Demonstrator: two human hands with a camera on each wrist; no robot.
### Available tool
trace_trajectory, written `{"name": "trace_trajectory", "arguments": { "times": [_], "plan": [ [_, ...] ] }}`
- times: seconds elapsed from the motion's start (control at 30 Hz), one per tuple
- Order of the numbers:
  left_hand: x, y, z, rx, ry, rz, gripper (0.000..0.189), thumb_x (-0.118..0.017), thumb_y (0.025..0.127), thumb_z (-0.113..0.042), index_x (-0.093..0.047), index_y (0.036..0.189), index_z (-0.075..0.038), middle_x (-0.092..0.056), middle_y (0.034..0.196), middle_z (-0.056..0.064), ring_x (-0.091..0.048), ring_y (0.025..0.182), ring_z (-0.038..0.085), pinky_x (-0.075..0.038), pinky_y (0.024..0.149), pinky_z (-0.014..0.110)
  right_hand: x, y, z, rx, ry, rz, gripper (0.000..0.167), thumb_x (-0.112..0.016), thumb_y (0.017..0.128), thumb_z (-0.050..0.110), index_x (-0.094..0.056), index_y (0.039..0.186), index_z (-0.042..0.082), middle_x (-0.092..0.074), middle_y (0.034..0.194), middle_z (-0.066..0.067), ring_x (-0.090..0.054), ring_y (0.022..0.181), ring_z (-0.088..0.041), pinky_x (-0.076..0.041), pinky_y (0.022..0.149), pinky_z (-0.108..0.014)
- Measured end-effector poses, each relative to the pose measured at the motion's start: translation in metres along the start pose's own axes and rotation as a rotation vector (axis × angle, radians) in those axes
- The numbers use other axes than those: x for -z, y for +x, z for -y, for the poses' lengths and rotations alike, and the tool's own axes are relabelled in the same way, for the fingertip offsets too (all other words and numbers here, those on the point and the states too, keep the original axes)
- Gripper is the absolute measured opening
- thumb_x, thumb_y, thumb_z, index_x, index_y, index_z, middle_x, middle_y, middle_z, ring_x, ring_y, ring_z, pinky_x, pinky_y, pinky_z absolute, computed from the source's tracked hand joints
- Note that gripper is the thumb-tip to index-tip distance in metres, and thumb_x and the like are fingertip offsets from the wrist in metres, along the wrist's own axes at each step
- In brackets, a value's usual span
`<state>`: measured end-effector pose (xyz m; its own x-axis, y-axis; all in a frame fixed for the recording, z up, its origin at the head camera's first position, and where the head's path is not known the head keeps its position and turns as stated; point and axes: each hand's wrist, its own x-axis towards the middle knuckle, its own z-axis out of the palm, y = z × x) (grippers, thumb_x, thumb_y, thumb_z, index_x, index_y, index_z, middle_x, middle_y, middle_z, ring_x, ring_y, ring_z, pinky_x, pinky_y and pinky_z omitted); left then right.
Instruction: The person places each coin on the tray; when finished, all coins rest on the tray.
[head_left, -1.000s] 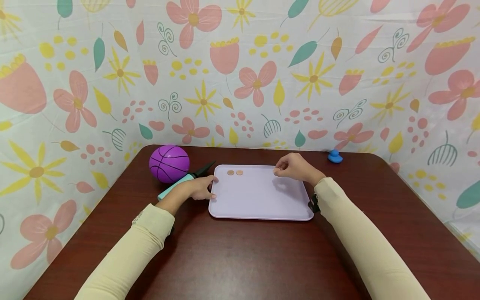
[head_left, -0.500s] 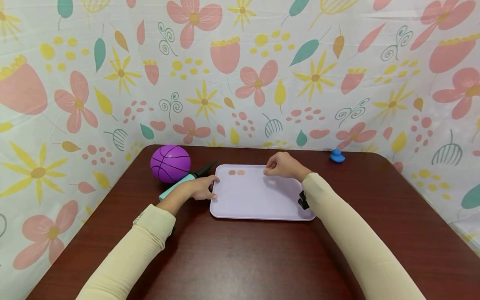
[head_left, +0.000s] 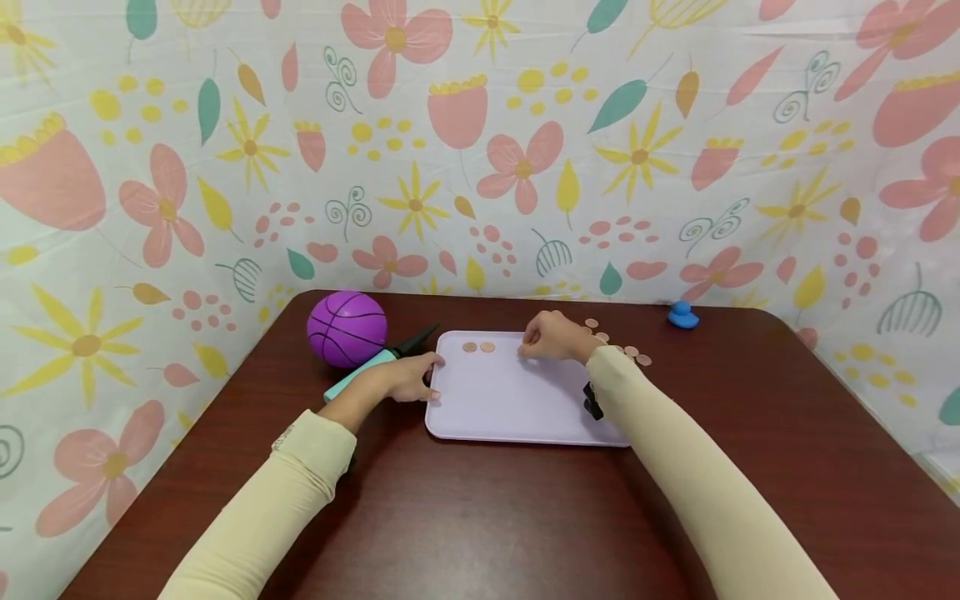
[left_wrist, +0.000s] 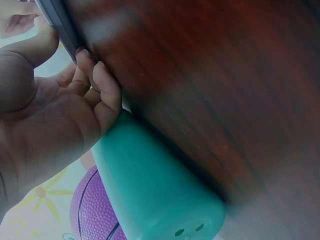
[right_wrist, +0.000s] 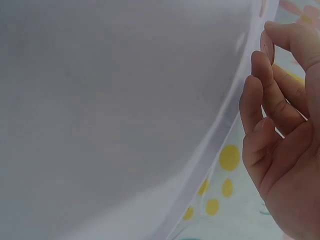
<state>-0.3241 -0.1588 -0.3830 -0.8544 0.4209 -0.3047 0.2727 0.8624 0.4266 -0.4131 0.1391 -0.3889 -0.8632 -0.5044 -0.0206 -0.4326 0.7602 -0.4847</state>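
My left hand (head_left: 408, 379) grips the left edge of a pale lilac tray (head_left: 517, 408), thumb at the rim and fingers bent around its side. Between thumb and index fingertip, my right hand (head_left: 557, 336) pinches a copper coin (right_wrist: 268, 47), seen nearly edge-on in the right wrist view. That hand is over the back part of the tray. To its left, two coins, a left one (head_left: 469, 347) and a right one (head_left: 487, 347), lie side by side near the tray's back left corner. Several more coins (head_left: 632, 352) lie on the table beyond the right forearm, partly hidden by it.
A purple ball (head_left: 345, 329) sits at the back left of the brown table (head_left: 480, 517). Close to the left hand lies a teal-handled thing (head_left: 360, 375) with a black tapered end. A blue toy duck (head_left: 683, 315) stands at the back right. Behind hangs a flowered cloth (head_left: 480, 208).
My right hand has moved left over the tray with the coin, towards the two lying coins. Coins behind the right forearm have come into view. The left hand keeps its grip on the tray.
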Motion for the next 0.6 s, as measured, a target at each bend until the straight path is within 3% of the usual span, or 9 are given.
{"name": "trace_trajectory", "arguments": {
  "times": [0.23,0.6],
  "plan": [
    [-0.002,0.001,0.001,-0.009,0.012,-0.008,0.064,-0.069,0.094,-0.022,-0.037,0.146,-0.004,-0.055,0.127,0.017,-0.052,0.112,0.025,-0.04,0.103,0.038,-0.01,0.011,-0.001,0.012,-0.013,-0.01,0.018,-0.078,0.084,0.021,-0.076,0.092,0.005,-0.072,0.082,0.0,-0.063,0.076,-0.013,-0.051,0.071,-0.028],
    [0.0,0.001,0.003,-0.004,0.024,-0.005,0.063,-0.069,0.095,-0.023,-0.038,0.146,-0.005,-0.054,0.128,0.016,-0.052,0.112,0.025,-0.04,0.102,0.038,-0.014,0.021,0.005,-0.044,0.034,-0.001,0.022,-0.078,0.086,0.022,-0.075,0.098,0.004,-0.071,0.084,-0.002,-0.061,0.073,-0.013,-0.049,0.072,-0.028]
  ]
}}
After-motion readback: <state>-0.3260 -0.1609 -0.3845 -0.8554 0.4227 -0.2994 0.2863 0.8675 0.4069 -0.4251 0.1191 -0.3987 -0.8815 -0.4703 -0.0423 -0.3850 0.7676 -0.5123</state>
